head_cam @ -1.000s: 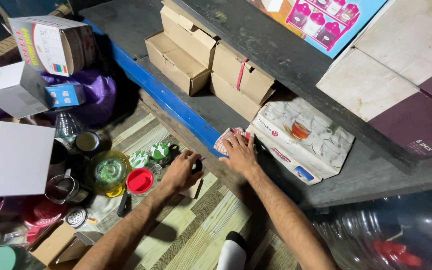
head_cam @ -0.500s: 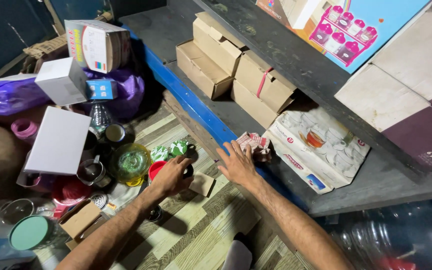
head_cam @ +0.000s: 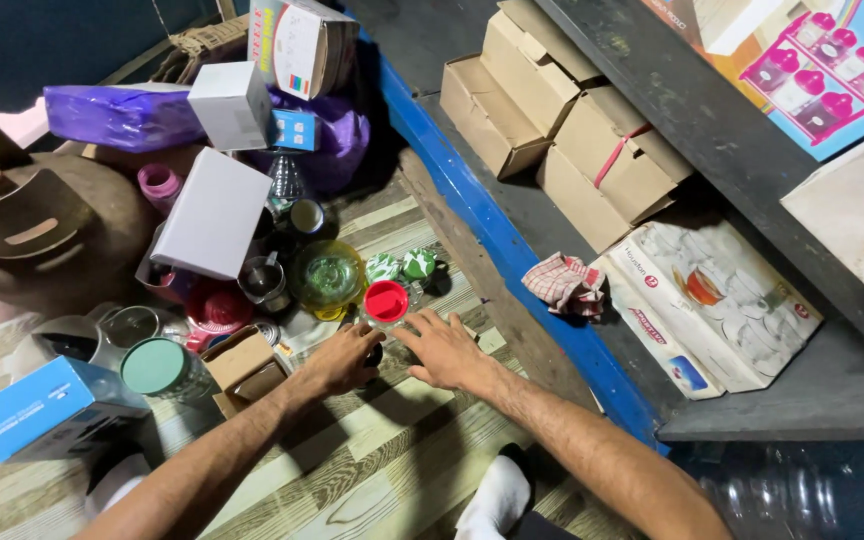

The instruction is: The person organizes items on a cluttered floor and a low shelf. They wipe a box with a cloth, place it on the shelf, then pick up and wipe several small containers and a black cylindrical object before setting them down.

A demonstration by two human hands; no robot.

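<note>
While my two hands meet low on the striped floor mat [head_cam: 372, 470], my left hand [head_cam: 340, 360] curls its fingers down over a small dark object I cannot make out, and my right hand [head_cam: 444, 349] lies flat beside it with fingers loosely spread, fingertips just short of the red lid [head_cam: 386, 301]. Half a second ago that right hand was up by the checked cloth [head_cam: 564, 283] at the blue shelf edge [head_cam: 512, 260]; now the cloth lies alone, well right of the red lid. Left of the red lid sit an open cardboard box [head_cam: 248, 365] and a teal-lidded jar [head_cam: 157, 367]. Just beyond the lid stand two green caps [head_cam: 402, 266] and a yellow-green glass bowl [head_cam: 330, 277]. Farther back leans a white box [head_cam: 214, 213], with purple bags [head_cam: 122, 113] behind it.
</note>
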